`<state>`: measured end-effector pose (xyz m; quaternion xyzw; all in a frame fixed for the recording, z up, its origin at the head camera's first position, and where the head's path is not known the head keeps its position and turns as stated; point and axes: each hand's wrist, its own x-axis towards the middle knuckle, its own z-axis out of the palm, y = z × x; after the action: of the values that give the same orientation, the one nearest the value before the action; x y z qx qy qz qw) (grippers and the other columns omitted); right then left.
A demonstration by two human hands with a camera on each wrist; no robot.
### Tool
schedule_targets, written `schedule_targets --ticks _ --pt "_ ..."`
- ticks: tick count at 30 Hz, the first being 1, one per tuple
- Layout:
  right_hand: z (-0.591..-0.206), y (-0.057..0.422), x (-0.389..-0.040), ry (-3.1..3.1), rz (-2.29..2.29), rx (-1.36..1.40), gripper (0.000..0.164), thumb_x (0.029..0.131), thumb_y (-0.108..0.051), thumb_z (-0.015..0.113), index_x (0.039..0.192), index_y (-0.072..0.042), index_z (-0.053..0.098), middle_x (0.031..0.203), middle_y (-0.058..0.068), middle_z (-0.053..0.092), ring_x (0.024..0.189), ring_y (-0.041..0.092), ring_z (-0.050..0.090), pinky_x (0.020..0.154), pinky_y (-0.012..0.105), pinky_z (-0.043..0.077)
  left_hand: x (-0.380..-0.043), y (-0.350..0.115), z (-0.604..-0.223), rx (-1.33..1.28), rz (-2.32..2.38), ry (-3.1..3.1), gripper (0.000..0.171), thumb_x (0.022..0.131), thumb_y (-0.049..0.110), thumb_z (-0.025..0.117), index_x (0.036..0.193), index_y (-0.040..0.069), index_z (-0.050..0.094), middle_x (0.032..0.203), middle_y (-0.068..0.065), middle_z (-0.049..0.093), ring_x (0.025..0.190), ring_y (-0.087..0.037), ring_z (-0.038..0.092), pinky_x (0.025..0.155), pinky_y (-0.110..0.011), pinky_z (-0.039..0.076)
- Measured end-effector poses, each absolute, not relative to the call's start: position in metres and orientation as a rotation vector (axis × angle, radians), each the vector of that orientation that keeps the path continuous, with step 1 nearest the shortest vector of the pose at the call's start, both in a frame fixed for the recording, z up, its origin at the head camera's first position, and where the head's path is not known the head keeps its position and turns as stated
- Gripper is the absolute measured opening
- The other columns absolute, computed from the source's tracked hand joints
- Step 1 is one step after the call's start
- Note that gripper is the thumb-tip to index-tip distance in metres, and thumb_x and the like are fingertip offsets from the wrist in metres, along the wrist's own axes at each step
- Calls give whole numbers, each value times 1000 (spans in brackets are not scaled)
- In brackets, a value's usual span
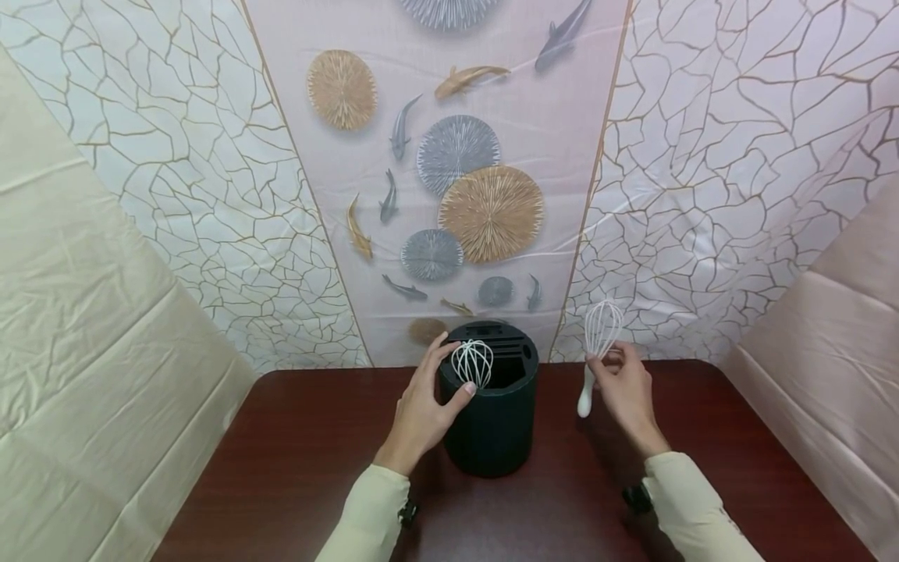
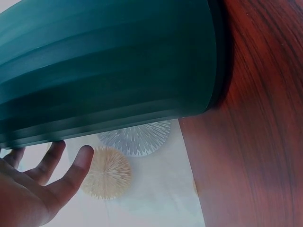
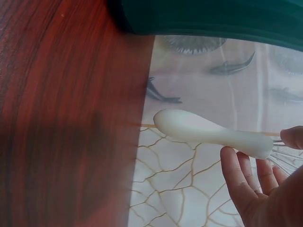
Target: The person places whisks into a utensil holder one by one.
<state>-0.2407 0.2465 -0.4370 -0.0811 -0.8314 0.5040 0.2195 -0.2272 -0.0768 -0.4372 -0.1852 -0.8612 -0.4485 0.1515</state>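
Observation:
A dark green utensil holder point(image 1: 489, 437) stands upright on the table. One white whisk point(image 1: 473, 363) is in its left part, wire loops up at the rim, its handle hidden inside. My left hand point(image 1: 420, 406) is at the holder's left rim, thumb in front and fingers behind, beside the wire loops. In the left wrist view its fingers point(image 2: 71, 177) are spread and slightly bent along the holder's side. My right hand point(image 1: 627, 394) pinches a second white whisk point(image 1: 586, 390) near where the wires meet the handle. That whisk is right of the holder, loops up and handle down.
The holder's top has several slots point(image 1: 495, 343) and a larger opening. The dark red-brown table point(image 1: 309, 468) ends at a patterned cloth backdrop point(image 1: 449, 297). Beige cloth walls point(image 1: 105, 312) stand on both sides.

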Motion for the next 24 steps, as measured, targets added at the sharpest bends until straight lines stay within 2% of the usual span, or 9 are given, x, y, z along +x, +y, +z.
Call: schedule_targets --ticks 5,9,11,14,17,21,24 --pt "-429 242 -238 -2301 1373 -171 44 103 -19 70 137 4 53 126 27 70 78 -16 57 65 16 56 -227 -77 -437 -526 -1291 -2473 67 98 61 64 159 42 43 173 16 26 151 -22 42 100 -82 36" --pt "-423 239 -235 -2316 1342 -147 44 102 -21 70 138 1 55 125 24 71 81 -14 58 67 13 54 -227 -77 -437 -525 -1294 -2479 67 98 60 65 159 42 43 173 17 25 152 -21 41 101 -82 35" --pt "-420 237 -233 -2325 1312 -139 44 102 -22 70 138 -1 56 124 21 72 84 -7 63 69 12 53 -227 -77 -437 -526 -1291 -2482 66 99 59 65 159 42 42 173 17 24 152 -21 41 101 -83 34" --pt "-415 233 -231 -2333 1271 -118 43 102 -24 70 138 -3 58 123 19 73 92 10 71 74 11 48 -227 -77 -438 -523 -1287 -2488 66 99 58 65 159 43 42 173 20 23 152 -21 41 100 -83 34" --pt "-410 229 -228 -2338 1246 -90 43 103 -25 70 137 -2 58 124 20 73 101 25 72 79 10 45 -227 -77 -438 -518 -1283 -2487 67 98 59 65 159 42 42 172 23 22 152 -20 41 101 -82 35" --pt "-403 225 -224 -2333 1255 -63 42 103 -23 70 137 -2 58 123 20 72 104 31 72 80 11 45 -227 -77 -439 -524 -1280 -2479 67 98 58 66 159 40 44 172 19 25 151 -21 42 101 -81 37" --pt "-399 223 -222 -2324 1263 -38 43 103 -22 70 139 -2 58 123 21 72 104 32 71 80 11 45 -227 -76 -438 -520 -1281 -2488 66 99 57 66 159 40 43 172 21 23 151 -21 41 101 -81 36"
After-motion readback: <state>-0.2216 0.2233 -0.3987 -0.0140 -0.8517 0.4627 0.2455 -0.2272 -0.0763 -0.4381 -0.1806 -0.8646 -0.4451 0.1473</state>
